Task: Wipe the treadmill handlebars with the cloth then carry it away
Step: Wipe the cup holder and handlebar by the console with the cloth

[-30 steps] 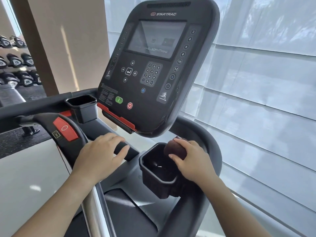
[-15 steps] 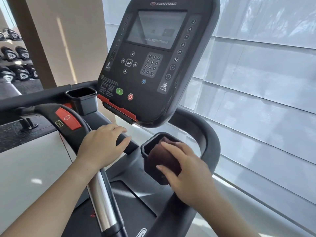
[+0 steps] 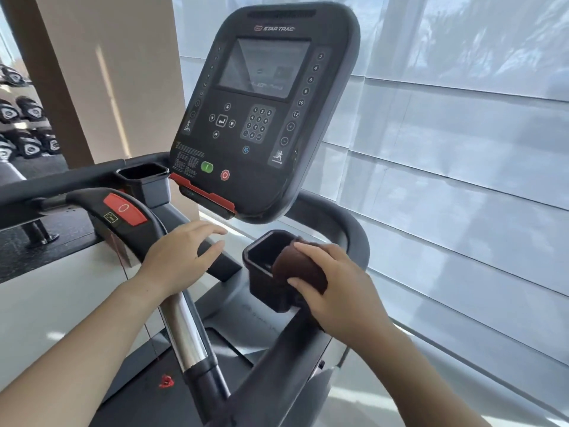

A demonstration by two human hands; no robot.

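Observation:
A dark brown cloth (image 3: 300,268) is bunched under my right hand (image 3: 341,288), pressed against the near right edge of the black cup holder (image 3: 261,254) where it meets the right handlebar (image 3: 354,238). My left hand (image 3: 180,260) rests on the inner handlebar (image 3: 181,328) with a chrome grip, its fingers loose and spread toward the centre bar. The black curved handlebar with a red stop pad (image 3: 124,209) arcs away to the left of that hand.
The treadmill console (image 3: 261,112) with screen and keypad stands tilted just above both hands. A second cup holder (image 3: 143,177) sits at left. Dumbbell racks (image 3: 21,127) line the far left. White blinds (image 3: 462,180) cover the window on the right.
My right hand slid the cloth from the far rim of the right cup holder back toward me and down along its side. My left hand's fingers lifted and spread.

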